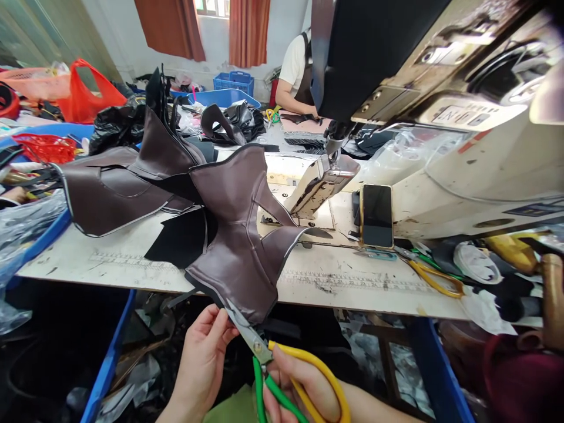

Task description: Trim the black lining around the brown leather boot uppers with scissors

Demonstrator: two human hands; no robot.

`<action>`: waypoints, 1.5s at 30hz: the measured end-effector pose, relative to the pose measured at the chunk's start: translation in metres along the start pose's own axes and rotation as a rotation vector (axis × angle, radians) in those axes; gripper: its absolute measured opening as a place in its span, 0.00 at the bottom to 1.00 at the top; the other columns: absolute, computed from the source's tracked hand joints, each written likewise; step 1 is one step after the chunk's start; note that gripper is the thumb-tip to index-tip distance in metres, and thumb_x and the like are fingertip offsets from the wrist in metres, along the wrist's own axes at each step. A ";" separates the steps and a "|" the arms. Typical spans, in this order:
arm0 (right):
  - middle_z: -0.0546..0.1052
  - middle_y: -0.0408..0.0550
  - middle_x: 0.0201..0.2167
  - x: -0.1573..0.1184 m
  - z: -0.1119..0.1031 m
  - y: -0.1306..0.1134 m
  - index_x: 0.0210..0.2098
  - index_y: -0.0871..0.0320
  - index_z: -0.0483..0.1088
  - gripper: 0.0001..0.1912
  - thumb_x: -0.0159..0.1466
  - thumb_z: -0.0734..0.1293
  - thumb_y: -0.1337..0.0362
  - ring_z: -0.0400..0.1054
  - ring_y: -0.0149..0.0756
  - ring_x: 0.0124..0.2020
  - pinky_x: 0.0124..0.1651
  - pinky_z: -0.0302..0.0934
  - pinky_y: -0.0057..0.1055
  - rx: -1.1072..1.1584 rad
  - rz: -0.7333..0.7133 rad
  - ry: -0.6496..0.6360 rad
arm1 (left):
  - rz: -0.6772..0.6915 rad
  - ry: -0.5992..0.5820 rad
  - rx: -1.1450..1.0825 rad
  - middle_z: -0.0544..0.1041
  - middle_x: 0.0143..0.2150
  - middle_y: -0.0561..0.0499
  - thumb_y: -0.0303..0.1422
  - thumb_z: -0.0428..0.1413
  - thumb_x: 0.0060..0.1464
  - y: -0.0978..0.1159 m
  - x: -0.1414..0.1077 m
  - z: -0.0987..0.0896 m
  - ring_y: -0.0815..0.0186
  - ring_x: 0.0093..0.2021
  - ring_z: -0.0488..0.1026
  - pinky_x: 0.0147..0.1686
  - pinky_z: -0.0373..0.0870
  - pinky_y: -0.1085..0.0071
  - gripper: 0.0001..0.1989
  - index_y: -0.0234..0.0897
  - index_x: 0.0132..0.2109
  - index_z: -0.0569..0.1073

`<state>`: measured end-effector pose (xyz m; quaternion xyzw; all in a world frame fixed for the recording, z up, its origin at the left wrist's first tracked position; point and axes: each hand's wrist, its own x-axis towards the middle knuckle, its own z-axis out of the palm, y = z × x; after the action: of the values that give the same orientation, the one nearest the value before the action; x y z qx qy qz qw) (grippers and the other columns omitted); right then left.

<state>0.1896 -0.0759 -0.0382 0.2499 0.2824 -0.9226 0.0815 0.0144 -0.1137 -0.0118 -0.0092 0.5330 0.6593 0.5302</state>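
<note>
A brown leather piece (229, 247) with dark edging lies over the front edge of the sewing table, its lower end hanging toward me. My left hand (205, 346) pinches that lower edge, or a strip along it, between thumb and fingers. In my right hand (304, 382) is a pair of scissors (253, 341) with one yellow and one green handle. The blades point up and left, touching the leather's edge close to my left fingertips. More brown leather pieces (110, 194) with pale edging lie to the left, and a black piece (178, 238) sits between them.
A sewing machine arm (317, 182) stands behind the leather, its head overhead. On the table's right are a phone (376, 216), small blue snips (379, 255) and yellow-handled scissors (440, 281). Blue bins (108, 358) flank me below. A co-worker (295, 82) sits across.
</note>
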 end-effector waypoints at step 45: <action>0.61 0.38 0.11 -0.044 0.022 -0.060 0.23 0.58 0.66 0.29 0.62 0.58 0.38 0.54 0.26 0.11 0.14 0.49 0.23 -0.757 0.207 0.317 | 0.089 0.028 0.117 0.78 0.31 0.52 0.38 0.70 0.41 0.022 0.002 -0.019 0.68 0.30 0.75 0.30 0.77 0.73 0.16 0.35 0.35 0.78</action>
<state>0.2010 -0.0384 0.0287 0.3681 0.5838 -0.6908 0.2154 -0.0127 -0.1236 -0.0058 0.0361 0.5781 0.6496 0.4925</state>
